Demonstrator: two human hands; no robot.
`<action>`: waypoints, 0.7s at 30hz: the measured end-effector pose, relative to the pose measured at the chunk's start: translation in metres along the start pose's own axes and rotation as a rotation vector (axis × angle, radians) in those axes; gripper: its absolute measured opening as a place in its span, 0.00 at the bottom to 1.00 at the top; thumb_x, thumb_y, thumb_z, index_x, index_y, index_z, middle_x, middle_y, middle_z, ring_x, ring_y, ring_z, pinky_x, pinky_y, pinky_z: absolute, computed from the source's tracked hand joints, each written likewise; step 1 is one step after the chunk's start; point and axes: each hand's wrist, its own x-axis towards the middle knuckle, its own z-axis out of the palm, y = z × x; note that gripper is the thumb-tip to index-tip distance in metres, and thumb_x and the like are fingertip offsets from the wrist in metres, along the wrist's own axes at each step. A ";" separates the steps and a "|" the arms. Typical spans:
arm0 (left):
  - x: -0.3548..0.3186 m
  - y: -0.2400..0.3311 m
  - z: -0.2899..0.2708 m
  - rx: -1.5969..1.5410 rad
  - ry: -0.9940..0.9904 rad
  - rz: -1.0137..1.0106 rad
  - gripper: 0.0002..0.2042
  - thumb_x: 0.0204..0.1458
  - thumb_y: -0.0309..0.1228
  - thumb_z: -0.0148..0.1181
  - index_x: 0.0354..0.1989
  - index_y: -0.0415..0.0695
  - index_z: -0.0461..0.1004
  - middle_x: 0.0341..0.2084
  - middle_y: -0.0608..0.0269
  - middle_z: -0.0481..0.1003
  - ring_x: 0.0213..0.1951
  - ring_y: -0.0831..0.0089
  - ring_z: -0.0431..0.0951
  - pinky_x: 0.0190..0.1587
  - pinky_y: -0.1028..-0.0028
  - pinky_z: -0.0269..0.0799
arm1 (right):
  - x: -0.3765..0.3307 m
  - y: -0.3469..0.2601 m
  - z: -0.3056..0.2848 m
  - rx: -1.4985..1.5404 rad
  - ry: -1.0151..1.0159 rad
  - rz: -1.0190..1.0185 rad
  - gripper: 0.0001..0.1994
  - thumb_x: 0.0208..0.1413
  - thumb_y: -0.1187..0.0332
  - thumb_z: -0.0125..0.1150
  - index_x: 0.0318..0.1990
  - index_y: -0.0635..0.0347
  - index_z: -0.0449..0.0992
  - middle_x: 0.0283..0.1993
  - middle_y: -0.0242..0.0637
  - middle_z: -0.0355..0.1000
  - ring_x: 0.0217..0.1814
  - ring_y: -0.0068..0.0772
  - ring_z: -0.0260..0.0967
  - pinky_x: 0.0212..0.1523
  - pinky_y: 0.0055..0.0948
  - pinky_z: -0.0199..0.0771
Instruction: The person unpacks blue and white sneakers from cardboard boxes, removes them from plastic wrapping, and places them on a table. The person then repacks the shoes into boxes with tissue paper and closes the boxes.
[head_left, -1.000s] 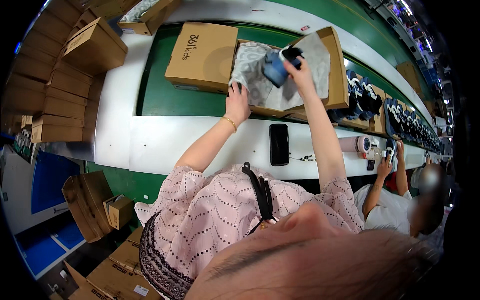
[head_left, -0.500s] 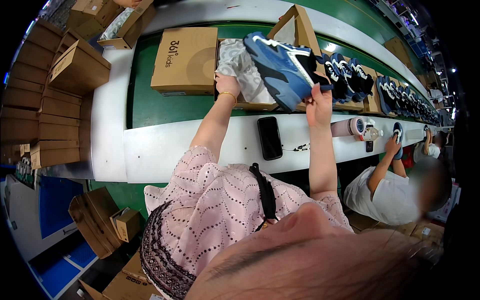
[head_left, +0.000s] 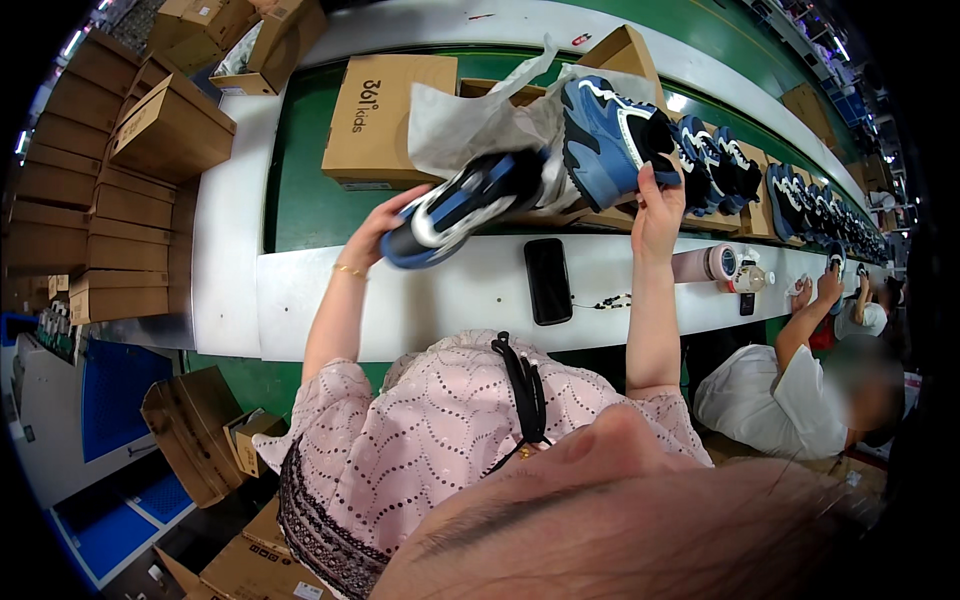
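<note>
My left hand (head_left: 378, 228) grips a blue, white and black sneaker (head_left: 462, 206) by its heel end, sole turned toward me, lifted above the white table edge. My right hand (head_left: 657, 207) holds a second blue sneaker (head_left: 607, 138) upright by its heel. White tissue paper (head_left: 478, 112) sticks up between and behind the two shoes, over an open brown shoebox (head_left: 620, 55). A closed brown shoebox lid (head_left: 385, 120) lies on the green belt to the left of the shoes.
A black phone (head_left: 548, 281) lies on the white table ledge. A pink tape roll (head_left: 705, 264) sits to its right. More boxed dark shoes (head_left: 730, 170) run along the belt to the right. Another person (head_left: 800, 380) works at my right. Stacked cartons (head_left: 110, 200) stand at left.
Both hands lifted the shoes out of the box: the left hand, earlier on the box edge, now holds one sneaker; the right hand's sneaker has risen and turned upright.
</note>
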 end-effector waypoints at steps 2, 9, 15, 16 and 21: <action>-0.040 0.000 -0.032 0.043 0.012 -0.070 0.38 0.35 0.36 0.60 0.60 0.36 0.57 0.56 0.53 0.63 0.56 0.65 0.65 0.60 0.71 0.56 | 0.003 0.003 -0.001 -0.111 -0.007 -0.048 0.08 0.53 0.73 0.59 0.40 0.58 0.69 0.36 0.26 0.63 0.37 0.17 0.57 0.39 0.16 0.56; -0.029 -0.013 -0.094 1.330 0.354 -0.357 0.44 0.37 0.45 0.66 0.60 0.33 0.53 0.56 0.39 0.59 0.59 0.51 0.58 0.59 0.64 0.56 | 0.006 -0.003 -0.005 -0.043 -0.039 -0.031 0.13 0.52 0.75 0.58 0.45 0.60 0.69 0.36 0.25 0.64 0.31 0.16 0.55 0.30 0.15 0.53; 0.149 0.002 -0.011 1.430 0.469 0.367 0.41 0.39 0.48 0.64 0.61 0.43 0.54 0.60 0.46 0.54 0.60 0.54 0.57 0.59 0.64 0.56 | -0.022 -0.021 -0.094 0.438 0.114 -0.040 0.14 0.55 0.70 0.55 0.49 0.57 0.67 0.47 0.37 0.69 0.49 0.34 0.67 0.49 0.36 0.67; 0.171 -0.012 -0.007 1.465 0.476 0.339 0.37 0.40 0.47 0.63 0.60 0.47 0.57 0.59 0.49 0.55 0.59 0.54 0.58 0.59 0.64 0.57 | -0.026 -0.036 -0.082 0.487 0.158 -0.055 0.14 0.55 0.68 0.55 0.49 0.57 0.67 0.47 0.38 0.69 0.49 0.36 0.67 0.50 0.39 0.66; 0.203 -0.062 0.033 1.812 -0.167 -0.240 0.22 0.47 0.47 0.53 0.53 0.63 0.69 0.60 0.65 0.58 0.60 0.59 0.57 0.55 0.59 0.60 | -0.020 -0.039 -0.091 0.224 0.179 -0.308 0.13 0.56 0.69 0.54 0.47 0.59 0.66 0.49 0.37 0.65 0.53 0.36 0.63 0.56 0.42 0.59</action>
